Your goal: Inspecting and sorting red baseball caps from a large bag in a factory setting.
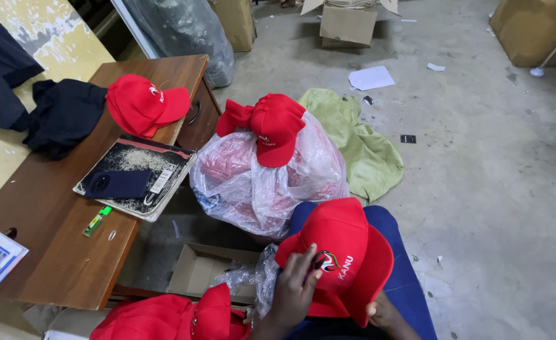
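Observation:
A red cap [347, 242] with an emblem on its front lies on my lap, brim toward the right. My left hand [295, 288] rests flat on the cap's front, fingers spread beside the emblem. My right hand [385, 313] grips the brim's lower edge from below; most of that hand is hidden under the cap. More red caps [271, 123] sit on top of a clear plastic bag [262, 182] stuffed with red caps, just ahead of my knees.
A brown desk [57, 233] at left carries a red cap [142, 104], dark cloth [63, 116], a book with a dark phone [117, 184] on it, a green lighter [96, 221]. Red caps [171, 318] and an open box [208, 267] lie below. Green cloth [363, 141] and cardboard boxes [348, 24] are on the concrete floor.

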